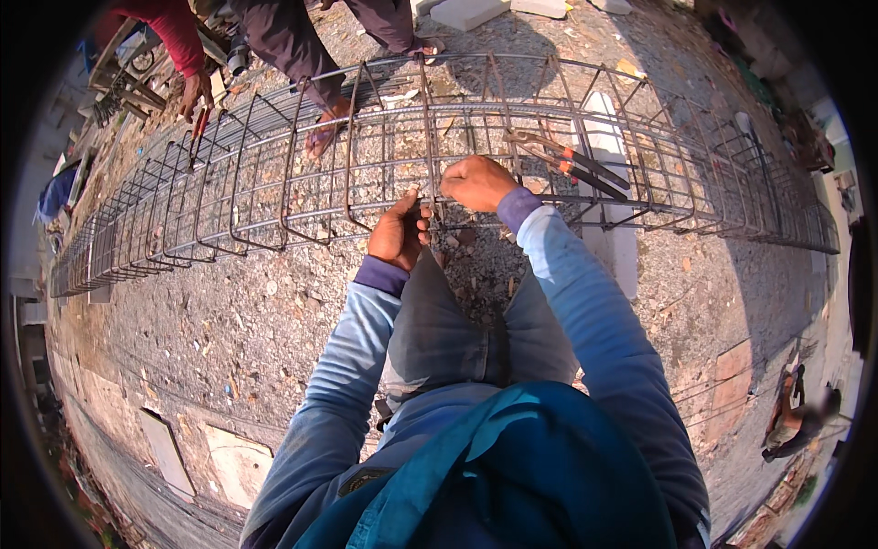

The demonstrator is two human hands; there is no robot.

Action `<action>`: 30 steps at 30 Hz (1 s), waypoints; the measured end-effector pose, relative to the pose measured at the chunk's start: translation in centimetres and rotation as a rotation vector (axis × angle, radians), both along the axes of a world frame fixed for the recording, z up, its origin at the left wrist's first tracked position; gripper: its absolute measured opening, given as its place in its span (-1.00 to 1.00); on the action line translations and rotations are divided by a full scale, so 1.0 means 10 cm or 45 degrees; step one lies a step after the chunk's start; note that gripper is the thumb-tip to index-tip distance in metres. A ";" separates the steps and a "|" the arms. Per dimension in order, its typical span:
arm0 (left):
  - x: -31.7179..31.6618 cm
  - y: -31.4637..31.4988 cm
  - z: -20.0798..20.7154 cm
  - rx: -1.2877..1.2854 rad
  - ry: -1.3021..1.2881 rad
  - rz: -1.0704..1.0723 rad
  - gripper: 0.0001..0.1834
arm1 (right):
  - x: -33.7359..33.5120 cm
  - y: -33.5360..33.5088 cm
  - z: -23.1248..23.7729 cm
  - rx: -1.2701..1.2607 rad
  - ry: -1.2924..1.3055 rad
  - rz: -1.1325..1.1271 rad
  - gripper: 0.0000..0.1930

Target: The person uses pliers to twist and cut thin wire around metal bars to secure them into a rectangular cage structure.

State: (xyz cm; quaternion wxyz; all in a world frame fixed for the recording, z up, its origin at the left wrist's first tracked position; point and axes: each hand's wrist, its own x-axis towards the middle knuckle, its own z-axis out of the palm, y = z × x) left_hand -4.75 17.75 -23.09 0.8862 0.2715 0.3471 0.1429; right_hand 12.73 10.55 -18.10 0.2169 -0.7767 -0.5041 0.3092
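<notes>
A long rebar cage [315,218] of lengthwise bars and square stirrups stretches across in front of me. My left hand [399,234] is closed at its near lower bar, thumb up and fingers curled beside a stirrup. Just right of that stirrup, my right hand [479,184] is closed in a pinch, knuckles up. Whatever the fingers of either hand hold is too small or hidden to make out. To the right of my right hand, a pair of pliers [585,170] with black and orange handles rests on the cage bars, jaws pointing left.
Across the cage stands another person in dark trousers [291,46], whose hand [196,95] holds red-handled pliers [198,128] at the bars. A pale board [611,247] lies beneath the cage. Concrete blocks [468,11] lie beyond. Another person [805,421] is at the far right.
</notes>
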 end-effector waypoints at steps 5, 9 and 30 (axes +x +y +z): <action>0.04 0.01 -0.06 -0.125 -0.222 0.208 -0.81 | -0.04 -0.02 0.03 0.033 -0.004 -0.017 -0.70; 0.15 -0.05 0.05 -0.087 -0.114 0.162 -0.75 | 0.01 -0.04 -0.04 0.172 -0.003 0.008 -0.74; 0.07 -0.44 0.15 0.512 0.189 -0.184 -0.62 | 0.03 -0.07 -0.12 0.284 0.058 0.037 -0.75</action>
